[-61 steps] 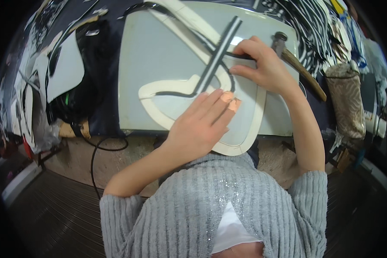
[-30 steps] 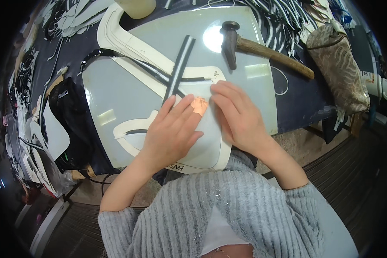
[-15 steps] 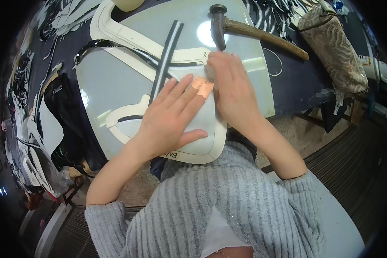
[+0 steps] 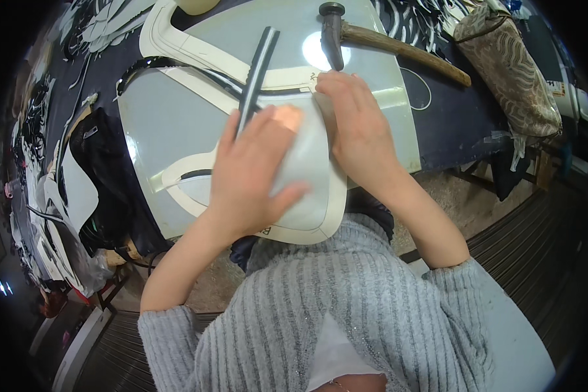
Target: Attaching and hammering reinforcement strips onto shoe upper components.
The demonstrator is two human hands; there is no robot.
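My left hand, blurred by motion, lies palm down with fingers apart on a smooth white sheet. Its index fingertip carries an orange wrap. A cream pattern frame with pen marks borders the sheet, and black strips show in its slots. My right hand rests along the sheet's right edge, its fingers stretched toward the frame's upper corner; the thumb is hidden. Beside my left fingers, a dark bar with a shiny stripe lies slantwise across the frame.
Under everything is a pale, glossy board on a dark-covered table. A wooden-handled hammer lies at the far right, by a patterned pouch. Black fabric and white offcuts lie to the left. A glossy black strip curves across the board.
My left hand has slid left over the white sheet, the orange wrap moving with it. My right hand stays at the right edge, almost unmoved.
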